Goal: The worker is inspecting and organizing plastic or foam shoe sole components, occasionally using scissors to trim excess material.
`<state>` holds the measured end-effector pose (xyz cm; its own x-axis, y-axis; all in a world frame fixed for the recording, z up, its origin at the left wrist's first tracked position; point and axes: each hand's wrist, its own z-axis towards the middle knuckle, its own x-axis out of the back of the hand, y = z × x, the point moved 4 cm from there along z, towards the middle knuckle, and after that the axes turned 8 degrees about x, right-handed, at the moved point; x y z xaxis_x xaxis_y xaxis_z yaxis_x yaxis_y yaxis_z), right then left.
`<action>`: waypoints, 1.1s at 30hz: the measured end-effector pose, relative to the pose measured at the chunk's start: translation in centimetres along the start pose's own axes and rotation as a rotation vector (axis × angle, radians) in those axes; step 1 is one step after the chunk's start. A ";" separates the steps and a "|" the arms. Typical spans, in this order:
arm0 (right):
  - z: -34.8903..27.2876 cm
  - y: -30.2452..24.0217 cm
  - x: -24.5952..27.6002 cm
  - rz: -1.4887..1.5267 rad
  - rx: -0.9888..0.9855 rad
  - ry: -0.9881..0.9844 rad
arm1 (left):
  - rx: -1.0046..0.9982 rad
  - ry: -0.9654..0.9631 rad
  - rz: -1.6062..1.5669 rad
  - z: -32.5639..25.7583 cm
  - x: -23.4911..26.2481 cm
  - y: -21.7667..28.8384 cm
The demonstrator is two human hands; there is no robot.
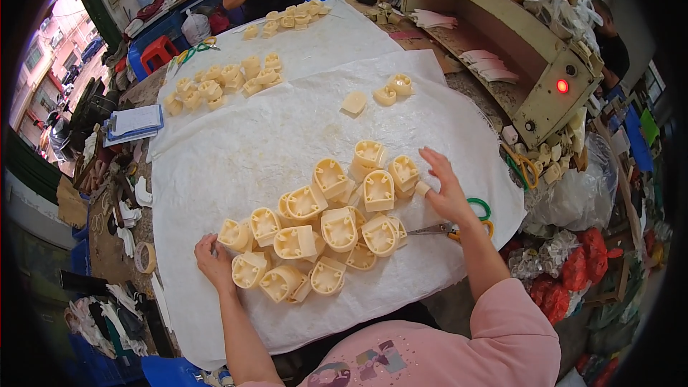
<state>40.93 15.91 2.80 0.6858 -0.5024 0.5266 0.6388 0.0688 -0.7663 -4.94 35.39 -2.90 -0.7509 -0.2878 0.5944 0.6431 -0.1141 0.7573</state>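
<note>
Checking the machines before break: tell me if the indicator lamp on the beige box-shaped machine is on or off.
On. The round indicator lamp on the front panel of the beige box-shaped machine glows bright red.

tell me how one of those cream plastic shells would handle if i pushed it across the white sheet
Each cream plastic shell looks hollow and ribbed, so probably light and stiff. The flat open faces suggest sliding rather than rolling. The white sheet looks soft and might wrinkle under it.

cream plastic parts (pixel 340 228), white cloth (pixel 272 136), green-yellow scissors (pixel 474 218)
</note>
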 end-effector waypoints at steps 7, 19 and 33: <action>7.6 4.2 4.0 -0.202 -0.029 0.095 | -0.030 0.001 0.042 0.0 0.2 0.1; 18.5 10.4 0.7 -0.318 0.037 0.100 | -0.035 0.015 0.114 0.0 0.0 0.3; 22.9 17.2 -0.7 -0.317 -0.016 0.008 | -0.025 0.059 0.200 -0.4 -0.1 2.1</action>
<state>59.43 37.19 -2.34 0.4505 -0.5035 0.7373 0.8147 -0.1059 -0.5701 -3.45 34.84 -1.45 -0.5984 -0.3619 0.7148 0.7826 -0.0726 0.6183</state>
